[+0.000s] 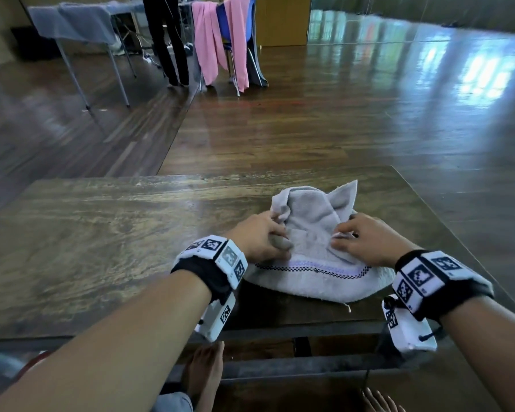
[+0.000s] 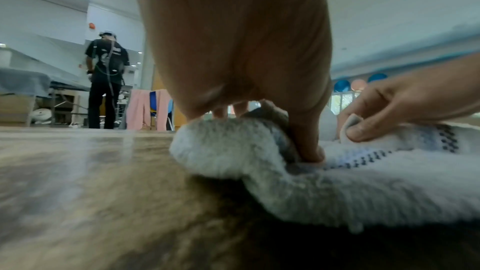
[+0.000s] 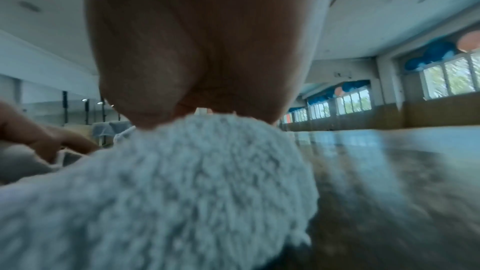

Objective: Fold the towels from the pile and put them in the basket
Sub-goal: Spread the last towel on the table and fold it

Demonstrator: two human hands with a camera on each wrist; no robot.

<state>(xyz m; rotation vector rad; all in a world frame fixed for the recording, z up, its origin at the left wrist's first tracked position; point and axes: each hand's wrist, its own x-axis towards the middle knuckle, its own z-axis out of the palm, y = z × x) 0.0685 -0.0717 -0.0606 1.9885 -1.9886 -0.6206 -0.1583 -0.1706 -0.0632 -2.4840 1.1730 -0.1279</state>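
Observation:
A pale grey towel (image 1: 312, 230) with a dark checked stripe lies rumpled on the right part of the wooden table (image 1: 101, 233). My left hand (image 1: 263, 237) grips a bunched fold on the towel's left side, with fingers curled over the cloth. My right hand (image 1: 359, 240) pinches a fold on its right side. In the left wrist view my left hand (image 2: 259, 122) holds the towel (image 2: 350, 188) bunched, its thumb pressing down on it, while the right hand (image 2: 376, 118) pinches a fold. The right wrist view shows fluffy towel (image 3: 187, 182) under the right hand (image 3: 207, 69). No basket or pile is in view.
The table's left half is bare wood. Its near edge (image 1: 280, 331) runs just under my wrists. Beyond lies a wooden floor, a chair draped with pink cloth (image 1: 217, 40), a table with a grey cover (image 1: 78, 22), and a person standing (image 1: 167, 37).

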